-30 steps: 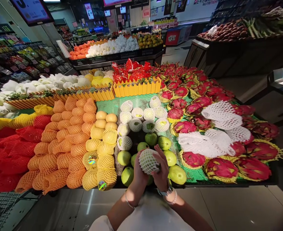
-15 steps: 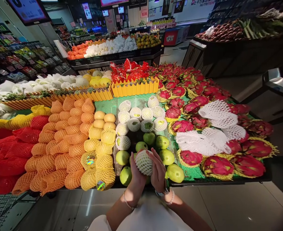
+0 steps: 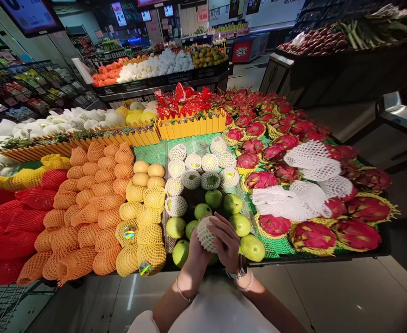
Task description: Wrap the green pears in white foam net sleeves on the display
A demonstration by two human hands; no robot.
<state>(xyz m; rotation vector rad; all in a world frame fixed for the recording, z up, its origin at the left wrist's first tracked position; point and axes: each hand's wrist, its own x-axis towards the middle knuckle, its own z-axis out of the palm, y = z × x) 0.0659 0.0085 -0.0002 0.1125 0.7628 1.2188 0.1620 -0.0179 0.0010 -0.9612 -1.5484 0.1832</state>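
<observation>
Between my two hands is a round green fruit in a white foam net sleeve (image 3: pixel 206 233). My left hand (image 3: pixel 195 256) cups it from the left and below. My right hand (image 3: pixel 227 243) lies over its right side, fingers together and bent across the net. Bare green fruits (image 3: pixel 239 224), smooth and pear-like or guava-like, lie around and beyond the hands; some are partly hidden. Behind them sit several more fruits in white foam nets (image 3: pixel 191 179), in short rows on a green mat (image 3: pixel 150 153).
On the left are yellow fruits in yellow nets (image 3: pixel 151 254), orange-netted fruits (image 3: pixel 85 236) and red-netted ones (image 3: pixel 12 222). Dragon fruits (image 3: pixel 314 238) fill the right, with loose white foam nets (image 3: pixel 286 203) on top. A yellow picket border (image 3: pixel 192 126) crosses behind.
My right hand's fingers have come down and curled further over the netted fruit. The fruit has shifted slightly to the right and tilted. The view has moved a little.
</observation>
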